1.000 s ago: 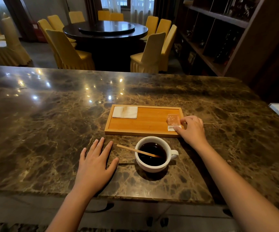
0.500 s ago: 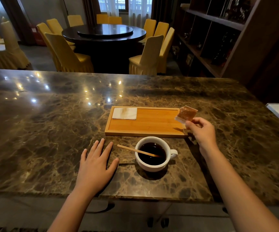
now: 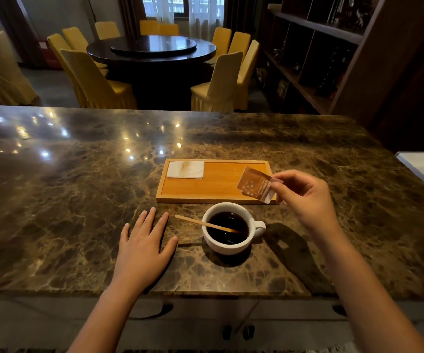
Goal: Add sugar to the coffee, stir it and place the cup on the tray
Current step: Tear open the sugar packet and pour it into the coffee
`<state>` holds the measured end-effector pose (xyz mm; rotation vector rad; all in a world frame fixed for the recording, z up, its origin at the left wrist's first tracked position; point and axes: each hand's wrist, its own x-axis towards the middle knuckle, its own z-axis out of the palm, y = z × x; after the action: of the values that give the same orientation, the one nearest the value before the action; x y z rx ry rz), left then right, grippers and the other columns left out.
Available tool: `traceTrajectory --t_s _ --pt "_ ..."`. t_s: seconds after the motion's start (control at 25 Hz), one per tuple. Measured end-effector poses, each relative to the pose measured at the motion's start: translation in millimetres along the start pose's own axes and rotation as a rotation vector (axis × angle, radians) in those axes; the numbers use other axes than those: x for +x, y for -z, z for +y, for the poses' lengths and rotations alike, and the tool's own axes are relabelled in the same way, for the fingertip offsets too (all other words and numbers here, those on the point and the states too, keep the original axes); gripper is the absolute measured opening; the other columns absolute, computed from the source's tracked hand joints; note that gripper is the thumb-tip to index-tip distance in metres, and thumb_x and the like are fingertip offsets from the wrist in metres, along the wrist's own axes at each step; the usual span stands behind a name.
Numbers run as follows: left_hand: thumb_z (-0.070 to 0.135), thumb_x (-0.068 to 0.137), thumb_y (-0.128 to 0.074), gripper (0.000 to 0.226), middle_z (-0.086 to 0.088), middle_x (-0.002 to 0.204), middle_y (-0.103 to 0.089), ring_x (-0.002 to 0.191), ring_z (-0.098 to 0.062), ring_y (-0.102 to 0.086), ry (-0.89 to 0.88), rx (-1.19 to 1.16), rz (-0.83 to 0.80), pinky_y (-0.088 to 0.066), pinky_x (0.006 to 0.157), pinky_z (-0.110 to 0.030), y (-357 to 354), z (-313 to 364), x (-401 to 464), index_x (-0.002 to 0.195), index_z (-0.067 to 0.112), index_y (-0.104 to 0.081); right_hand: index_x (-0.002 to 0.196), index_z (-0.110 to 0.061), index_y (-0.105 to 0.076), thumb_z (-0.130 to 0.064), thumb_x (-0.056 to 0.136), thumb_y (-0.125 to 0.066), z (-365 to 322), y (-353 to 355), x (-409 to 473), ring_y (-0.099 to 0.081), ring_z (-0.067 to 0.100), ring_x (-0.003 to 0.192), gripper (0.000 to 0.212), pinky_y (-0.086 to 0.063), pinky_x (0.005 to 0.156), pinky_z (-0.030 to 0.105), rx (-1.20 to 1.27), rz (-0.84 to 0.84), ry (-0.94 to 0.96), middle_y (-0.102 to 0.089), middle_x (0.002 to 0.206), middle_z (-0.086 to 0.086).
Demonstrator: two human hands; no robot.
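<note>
With your right hand (image 3: 305, 197) pinching the sugar packet (image 3: 255, 185) above the tray's (image 3: 206, 200) near corner, bring your left hand (image 3: 143, 247) (spread flat on the counter) up to tear it over the cup (image 3: 227, 229).

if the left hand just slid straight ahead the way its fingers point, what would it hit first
Probably the wooden tray: the left hand lies flat on the marble counter, its fingers aimed forward and slightly right at the tray's near left corner. It might just slip past on the left; the stirrer sits further right.
</note>
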<state>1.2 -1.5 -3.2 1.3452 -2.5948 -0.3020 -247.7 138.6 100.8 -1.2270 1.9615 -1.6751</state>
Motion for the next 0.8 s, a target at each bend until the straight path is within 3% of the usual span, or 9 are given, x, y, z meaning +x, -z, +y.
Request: traceTrajectory --t_s 0.08,0.2,0.36,0.48,0.64,0.8 --pt "0.068 0.073 -0.004 0.079 0.0 0.155 -0.009 0.142 -0.015 0.0 -0.001 0.001 0.001 -0.002 0.116 -0.047 0.0 0.0 -0.3 0.143 0.032 -0.014 0.088 -0.019 -0.069 -0.01 0.082 -0.065 -5.6 -1.2 0.4 -0.064 0.011 0.074 0.012 -0.055 0.062 0.023 -0.14 -0.038 0.082 -0.068 0.084 -0.005" --pt "0.068 0.072 -0.004 0.079 0.0 0.155 -0.008 0.142 -0.015 0.001 -0.003 0.008 -0.008 -0.001 0.116 -0.047 -0.4 -0.6 -0.1 0.143 0.032 -0.013 0.09 -0.019 -0.07 -0.008 0.08 -0.066 -10.5 -5.6 -0.6 -0.058 -0.003 0.078 0.015 -0.048 0.068 0.01 -0.328 -0.093 0.229 -0.061 0.083 -0.018" --pt "0.068 0.073 -0.005 0.079 -0.001 0.155 -0.009 0.142 -0.015 0.0 -0.007 0.002 -0.003 -0.002 0.116 -0.048 -0.4 -0.8 -0.1 0.143 0.032 -0.014 0.089 -0.014 -0.07 -0.005 0.078 -0.068 -14.5 -10.4 -1.8 -0.051 -0.011 0.073 0.014 -0.04 0.066 0.005 -0.479 -0.163 0.379 -0.061 0.081 -0.01" --pt "0.068 0.073 -0.004 0.079 -0.001 0.155 -0.008 0.142 -0.015 0.0 -0.005 0.001 -0.004 -0.002 0.116 -0.048 -0.3 -0.5 -0.1 0.142 0.032 -0.013 0.089 -0.012 -0.07 -0.005 0.078 -0.068 -15.3 -11.6 -1.0 -0.051 -0.002 0.072 0.013 -0.037 0.063 0.008 -0.528 -0.184 0.407 -0.066 0.084 -0.001" --pt "0.068 0.072 -0.005 0.079 0.0 0.155 -0.008 0.142 -0.015 0.0 -0.006 -0.005 -0.008 -0.002 0.116 -0.047 -0.3 -0.3 -0.5 0.142 0.032 -0.014 0.089 -0.012 -0.071 -0.006 0.079 -0.067 -14.9 -10.8 -1.8 -0.059 0.013 0.076 0.013 -0.047 0.063 0.022 -0.551 -0.188 0.403 -0.069 0.088 0.003" --pt "0.066 0.077 -0.011 0.074 -0.001 0.156 -0.008 0.142 -0.015 0.0 -0.002 0.001 -0.019 -0.002 0.116 -0.048 0.3 -0.3 -0.1 0.143 0.032 -0.013 0.088 -0.011 -0.071 -0.005 0.079 -0.066 -10.2 -11.3 -1.8 -0.055 0.001 0.074 0.011 -0.044 0.065 0.011 -0.486 -0.18 0.375 -0.066 0.084 -0.003"
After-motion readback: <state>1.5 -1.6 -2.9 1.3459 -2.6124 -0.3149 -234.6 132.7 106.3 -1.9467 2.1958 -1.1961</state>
